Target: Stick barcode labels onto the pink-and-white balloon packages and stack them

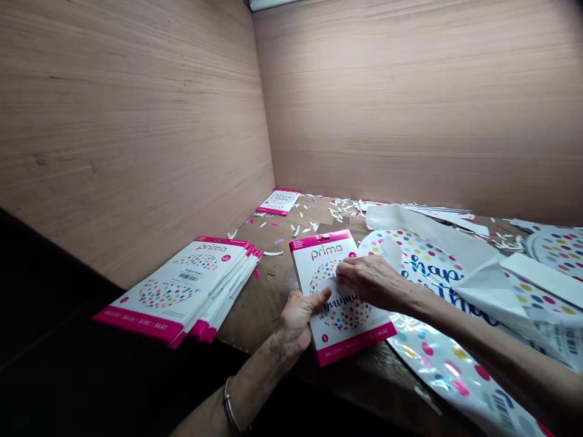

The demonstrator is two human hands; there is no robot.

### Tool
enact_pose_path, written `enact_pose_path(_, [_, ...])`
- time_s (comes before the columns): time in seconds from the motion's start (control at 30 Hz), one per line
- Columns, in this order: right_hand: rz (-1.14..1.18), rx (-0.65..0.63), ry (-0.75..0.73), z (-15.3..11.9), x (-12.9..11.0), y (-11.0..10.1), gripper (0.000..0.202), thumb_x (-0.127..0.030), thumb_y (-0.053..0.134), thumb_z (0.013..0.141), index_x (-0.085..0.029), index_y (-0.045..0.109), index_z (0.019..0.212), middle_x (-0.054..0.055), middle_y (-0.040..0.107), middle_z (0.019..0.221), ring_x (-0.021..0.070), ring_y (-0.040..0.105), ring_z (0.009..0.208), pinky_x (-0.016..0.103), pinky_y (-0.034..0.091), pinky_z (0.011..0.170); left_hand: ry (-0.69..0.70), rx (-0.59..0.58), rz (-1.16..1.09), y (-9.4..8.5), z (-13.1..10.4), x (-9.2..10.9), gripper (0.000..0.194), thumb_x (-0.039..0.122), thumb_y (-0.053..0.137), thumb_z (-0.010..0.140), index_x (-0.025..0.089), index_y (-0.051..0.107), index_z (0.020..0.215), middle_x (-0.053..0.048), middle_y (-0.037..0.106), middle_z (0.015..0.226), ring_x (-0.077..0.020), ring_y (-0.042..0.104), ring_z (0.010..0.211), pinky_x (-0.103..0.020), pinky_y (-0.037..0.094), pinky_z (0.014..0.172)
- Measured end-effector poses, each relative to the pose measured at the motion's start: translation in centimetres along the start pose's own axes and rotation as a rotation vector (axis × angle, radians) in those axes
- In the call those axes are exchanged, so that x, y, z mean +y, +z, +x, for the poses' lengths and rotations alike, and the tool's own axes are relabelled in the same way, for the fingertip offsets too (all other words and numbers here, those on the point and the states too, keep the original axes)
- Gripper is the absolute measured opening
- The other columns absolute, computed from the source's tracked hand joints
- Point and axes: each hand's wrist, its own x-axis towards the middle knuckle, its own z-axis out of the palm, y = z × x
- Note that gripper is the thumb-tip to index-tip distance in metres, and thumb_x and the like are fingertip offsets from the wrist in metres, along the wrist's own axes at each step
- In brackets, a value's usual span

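Observation:
A pink and white "prima" balloon packet is tilted near the table's front edge. My left hand holds its left edge, thumb over the front. On the packet's front rests my right hand, its fingers pinched together near the middle; whatever is between them is hidden or too small to name. Right of the packet lies a large white balloon sheet with coloured dots and blue lettering, partly under my right forearm. A fanned stack of similar packets lies to the left.
Another small packet pile sits in the back corner. Paper scraps litter the brown table. Crumpled white paper covers part of the balloon sheet, with more dotted sheets at the far right. Wooden panels stand behind and left.

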Motion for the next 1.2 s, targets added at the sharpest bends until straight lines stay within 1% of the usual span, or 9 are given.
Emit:
enact_pose_path(0.13, [-0.038, 0.03, -0.005, -0.6, -1.2, 0.1, 0.016, -0.022, 0.043, 0.086, -0.017, 0.055, 0.075, 0.003, 0.06, 0.071, 0.0116, 0.049, 0.053, 0.026, 0.015, 0.045, 0.036, 0.023, 0.025, 0.1, -0.9, -0.4, 0.041, 0.014, 0.079, 0.053, 0.005, 0.067, 0.091, -0.015, 0.071, 0.079, -0.0337, 0.065, 0.079, -0.047, 0.048, 0.081])
enact_pose_path(0.23, [-0.049, 0.082, -0.035, -1.1, -1.5, 0.1, 0.016, -0.022, 0.043, 0.087, -0.018, 0.056, 0.079, 0.003, 0.06, 0.071, 0.0129, 0.049, 0.054, 0.026, 0.019, 0.047, 0.044, 0.053, 0.021, -0.1, -1.4, -0.4, 0.038, 0.012, 0.078, 0.053, 0.004, 0.067, 0.089, -0.015, 0.071, 0.077, -0.0328, 0.066, 0.074, -0.047, 0.049, 0.078])
enact_pose_path(0.37, [-0.038, 0.335, -0.013, -2.0, -0.5, -0.5, 0.023, -0.033, 0.042, 0.09, -0.017, 0.058, 0.091, 0.008, 0.063, 0.084, 0.0163, 0.054, 0.067, 0.028, 0.031, 0.063, 0.046, 0.049, 0.007, -0.9, -2.4, 0.3, 0.045, 0.01, 0.075, 0.057, 0.004, 0.064, 0.1, -0.015, 0.071, 0.078, -0.0326, 0.066, 0.074, -0.049, 0.049, 0.08])
enact_pose_path(0.43, [0.045, 0.454, 0.017, -2.3, 0.3, -0.5, 0.028, -0.037, 0.04, 0.09, -0.016, 0.058, 0.096, 0.009, 0.064, 0.084, 0.0186, 0.055, 0.074, 0.031, 0.033, 0.073, 0.037, 0.052, 0.0, -1.4, -3.3, 1.0, 0.049, 0.01, 0.072, 0.061, 0.004, 0.06, 0.108, -0.016, 0.071, 0.082, -0.0332, 0.066, 0.077, -0.05, 0.048, 0.082])
enact_pose_path(0.5, [0.196, 0.511, 0.065, -2.6, 1.0, 0.0, 0.031, -0.037, 0.037, 0.09, -0.016, 0.058, 0.096, 0.008, 0.065, 0.081, 0.0196, 0.056, 0.077, 0.033, 0.035, 0.076, 0.018, 0.067, -0.02, -1.9, -4.2, 1.5, 0.051, 0.009, 0.071, 0.063, 0.005, 0.057, 0.112, -0.016, 0.07, 0.085, -0.0336, 0.065, 0.082, -0.05, 0.047, 0.084])
enact_pose_path(0.63, [0.549, 0.503, 0.239, -2.6, 0.8, 1.6, 0.03, -0.036, 0.034, 0.088, -0.02, 0.06, 0.087, 0.004, 0.066, 0.078, 0.0168, 0.058, 0.069, 0.028, 0.039, 0.067, -0.038, 0.084, -0.059, -2.7, -6.0, 1.9, 0.057, 0.008, 0.068, 0.065, 0.007, 0.052, 0.12, -0.016, 0.07, 0.089, -0.0338, 0.065, 0.085, -0.051, 0.046, 0.086])
enact_pose_path(0.73, [0.704, 0.482, 0.285, -2.6, -0.1, 2.6, 0.03, -0.037, 0.036, 0.088, -0.02, 0.06, 0.085, 0.002, 0.063, 0.067, 0.0144, 0.055, 0.057, 0.024, 0.038, 0.056, -0.067, 0.076, -0.074, -3.1, -6.9, 1.7, 0.059, 0.009, 0.067, 0.066, 0.008, 0.05, 0.122, -0.016, 0.07, 0.089, -0.0342, 0.065, 0.084, -0.052, 0.046, 0.086])
enact_pose_path(1.07, [0.745, 0.532, 0.249, -2.9, -1.7, 2.8, 0.027, -0.033, 0.038, 0.089, -0.017, 0.059, 0.086, 0.002, 0.059, 0.063, 0.0124, 0.05, 0.052, 0.023, 0.035, 0.052, -0.082, 0.111, -0.103, -3.4, -7.6, 1.6, 0.063, 0.008, 0.063, 0.069, 0.006, 0.042, 0.128, -0.016, 0.07, 0.087, -0.0347, 0.064, 0.088, -0.055, 0.045, 0.086])
enact_pose_path(1.2, [0.831, 0.455, 0.224, -3.0, -2.7, 3.6, 0.027, -0.032, 0.037, 0.09, -0.016, 0.059, 0.086, 0.002, 0.061, 0.065, 0.0122, 0.053, 0.054, 0.023, 0.036, 0.053, -0.122, 0.063, -0.103, -3.2, -8.0, 1.3, 0.066, 0.008, 0.061, 0.072, 0.008, 0.034, 0.132, -0.017, 0.069, 0.09, -0.035, 0.063, 0.09, -0.056, 0.043, 0.085])
